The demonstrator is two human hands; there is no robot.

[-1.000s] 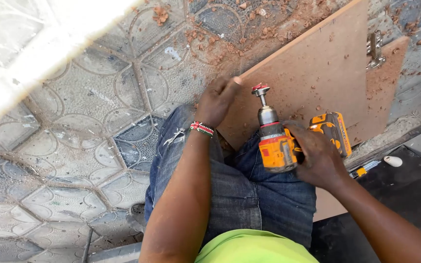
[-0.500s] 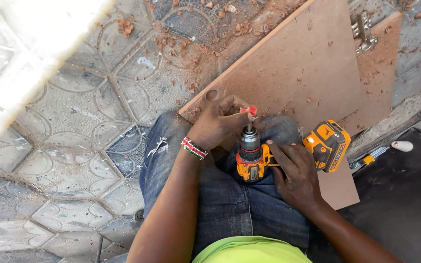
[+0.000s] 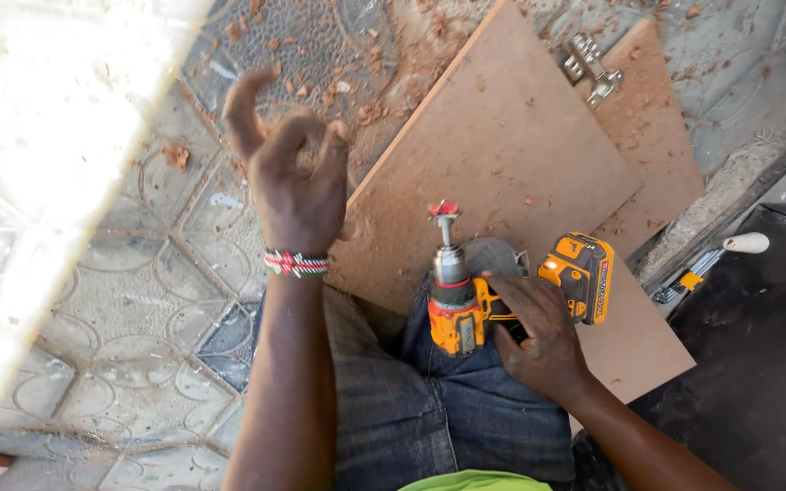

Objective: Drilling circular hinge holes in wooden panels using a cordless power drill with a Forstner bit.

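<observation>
The right hand [image 3: 539, 341] is wrapped around the grip of an orange and black drill [image 3: 466, 309], fingers curled tight over the handle. The drill lies across the person's knee, its chuck pointing away from the body and a red-tipped bit [image 3: 445, 211] standing at the end of it. The bit's tip sits over the near edge of the board [image 3: 511, 155], though whether it touches the board cannot be told. The drill's battery [image 3: 579, 275] juts out to the right of the drill's body, over the board.

The left hand [image 3: 291, 173] is raised in the air, left of the drill and beyond the board's left edge. It holds nothing; its fingers are loosely curled and partly spread, blurred by motion. A beaded red, white and green wristband [image 3: 295, 264] circles its wrist.

The board is a flat brown panel lying on the patterned floor [image 3: 138, 300], reaching from the knee out to the far right. Wood shavings are scattered over it and over the floor past its far-left edge. A metal hinge [image 3: 591, 68] lies at the board's far corner. To the right of the board, beyond the drill's battery, a tool with a white handle [image 3: 743, 244] rests on a dark ledge. The person wears blue jeans [image 3: 411, 418].
</observation>
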